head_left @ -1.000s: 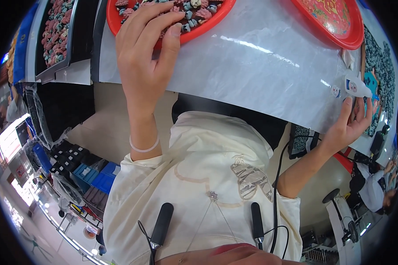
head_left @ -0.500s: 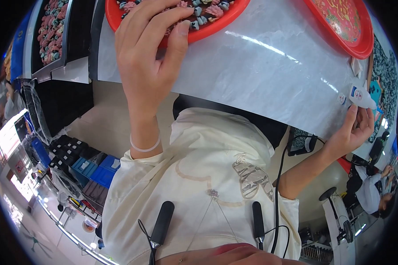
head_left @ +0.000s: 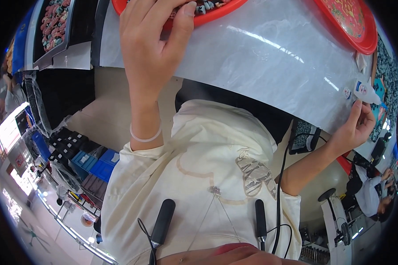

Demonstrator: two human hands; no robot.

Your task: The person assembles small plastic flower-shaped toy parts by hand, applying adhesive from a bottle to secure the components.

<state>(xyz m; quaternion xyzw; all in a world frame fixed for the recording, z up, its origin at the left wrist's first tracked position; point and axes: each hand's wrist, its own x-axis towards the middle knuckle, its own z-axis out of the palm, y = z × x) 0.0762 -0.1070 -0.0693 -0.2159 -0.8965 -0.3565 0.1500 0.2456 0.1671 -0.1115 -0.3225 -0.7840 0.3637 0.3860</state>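
Note:
My left hand [head_left: 152,46] reaches over the near rim of a red tray [head_left: 212,16] at the top edge. Its thumb stands apart from the outstretched fingers, whose tips are partly cut off by the picture edge. Small pink and blue-grey pieces [head_left: 204,8] lie in the tray. At the far right, my right hand [head_left: 356,126] has its thumb and forefinger drawn together right beside a small white plastic bottle [head_left: 365,91]. Whether the fingers touch the bottle or pinch something tiny is not clear.
Another red tray [head_left: 362,42] with a patterned base stands at the upper right. A black bin [head_left: 54,27] of pink and blue-grey pieces is at the upper left. The glossy white table [head_left: 252,66] ends before my body. A black cable [head_left: 278,198] hangs nearby.
The whole view has shifted slightly, so the trays and table sit higher. My left hand has slid a little further up over the red tray. The right hand keeps its place beside the bottle.

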